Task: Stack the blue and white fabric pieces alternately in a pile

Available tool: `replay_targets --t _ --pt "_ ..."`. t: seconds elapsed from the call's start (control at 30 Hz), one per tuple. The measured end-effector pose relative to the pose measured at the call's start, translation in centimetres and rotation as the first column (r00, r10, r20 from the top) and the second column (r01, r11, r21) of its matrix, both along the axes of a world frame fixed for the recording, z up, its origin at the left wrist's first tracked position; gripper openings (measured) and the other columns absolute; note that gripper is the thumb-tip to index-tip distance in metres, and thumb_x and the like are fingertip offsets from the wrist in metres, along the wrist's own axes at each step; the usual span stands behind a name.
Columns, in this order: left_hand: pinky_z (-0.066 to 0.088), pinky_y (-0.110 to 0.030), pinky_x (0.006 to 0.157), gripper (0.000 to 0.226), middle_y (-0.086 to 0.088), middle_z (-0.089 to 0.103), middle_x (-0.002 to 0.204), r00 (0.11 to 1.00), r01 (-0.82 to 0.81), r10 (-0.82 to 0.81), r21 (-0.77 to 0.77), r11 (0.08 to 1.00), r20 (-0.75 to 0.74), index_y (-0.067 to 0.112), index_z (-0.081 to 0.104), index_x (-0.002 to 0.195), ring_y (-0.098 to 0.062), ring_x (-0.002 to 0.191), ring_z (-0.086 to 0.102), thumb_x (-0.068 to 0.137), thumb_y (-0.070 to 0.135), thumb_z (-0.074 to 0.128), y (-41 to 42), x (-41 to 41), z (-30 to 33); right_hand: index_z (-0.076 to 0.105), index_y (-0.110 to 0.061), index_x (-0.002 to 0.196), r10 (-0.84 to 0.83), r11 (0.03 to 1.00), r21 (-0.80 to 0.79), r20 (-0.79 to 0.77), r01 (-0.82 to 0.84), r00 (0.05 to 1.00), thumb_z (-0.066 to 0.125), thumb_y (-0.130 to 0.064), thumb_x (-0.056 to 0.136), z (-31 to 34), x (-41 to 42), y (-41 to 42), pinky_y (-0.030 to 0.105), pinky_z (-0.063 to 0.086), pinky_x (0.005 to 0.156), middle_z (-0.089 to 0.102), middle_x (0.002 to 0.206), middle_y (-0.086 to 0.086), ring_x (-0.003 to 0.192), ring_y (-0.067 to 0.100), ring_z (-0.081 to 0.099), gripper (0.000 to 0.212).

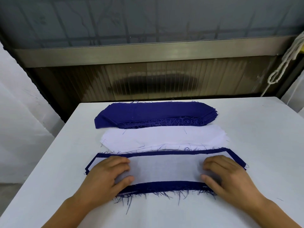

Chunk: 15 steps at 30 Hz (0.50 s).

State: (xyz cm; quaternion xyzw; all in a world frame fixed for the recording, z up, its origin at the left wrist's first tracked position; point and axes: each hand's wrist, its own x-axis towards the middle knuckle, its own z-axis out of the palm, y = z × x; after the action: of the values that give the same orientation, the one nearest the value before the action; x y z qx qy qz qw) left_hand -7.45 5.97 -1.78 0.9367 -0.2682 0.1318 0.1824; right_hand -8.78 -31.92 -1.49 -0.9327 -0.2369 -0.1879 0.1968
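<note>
Both hands lay flat on the near pile. The left hand [105, 176] pressed the white piece [166, 168] at its nine o'clock end and the right hand [228, 176] pressed it at three o'clock, fingers straight and spread, thumbs pointing inward. Neither grip was closed on anything: each stayed wide and flat, pinning cloth rather than pinching it.

That white piece sat on top of a blue piece [164, 186], whose frayed border showed all round it, widest along the six o'clock edge. So the pile [236, 156] currently ended in white, lying between and partly under the two palms.

By my judgement the step in hand was smoothing and squaring the white layer just laid. Next in turn would be a blue one. The blue stack [154, 113] lay at twelve o'clock near the far edge of the desk [263, 129], well apart from both hands, with the loose white stack [164, 137] between it and the pile. Taking a blue piece would call for lifting one hand off, reaching over the white stack, and peeling away a single layer without dragging its frayed neighbours along.
</note>
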Motion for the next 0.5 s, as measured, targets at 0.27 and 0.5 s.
replay_targets --t 0.27,0.5 --pt "0.047 -0.023 0.068 0.017 0.016 0.057 0.094 0.998 0.038 -0.036 0.037 0.999 -0.05 0.024 0.064 0.089 -0.005 0.083 0.053 0.091 0.038 0.054 -5.4 2.4 0.2 0.064 -0.022 0.088 -0.038 0.999 -0.034 -0.217 0.031 0.975 0.06 -0.028 0.09 -0.1 2.6 3.8 0.023 0.046 0.065 0.057 0.087 -0.012 0.078 0.01 0.055 0.008" --pt "0.04 -0.02 0.054 0.018 0.015 0.05 0.073 0.987 -0.158 0.16 0.057 0.986 -0.033 0.023 0.057 0.071 -0.005 0.065 0.046 0.082 0.021 0.071 -3.1 3.3 -0.3 0.055 -0.022 0.069 -0.254 0.966 -0.102 -0.203 0.238 0.946 0.063 -0.025 0.083 -0.2 3.5 1.3 0.03 0.044 0.051 0.054 0.067 -0.009 0.056 0.014 0.05 0.016"
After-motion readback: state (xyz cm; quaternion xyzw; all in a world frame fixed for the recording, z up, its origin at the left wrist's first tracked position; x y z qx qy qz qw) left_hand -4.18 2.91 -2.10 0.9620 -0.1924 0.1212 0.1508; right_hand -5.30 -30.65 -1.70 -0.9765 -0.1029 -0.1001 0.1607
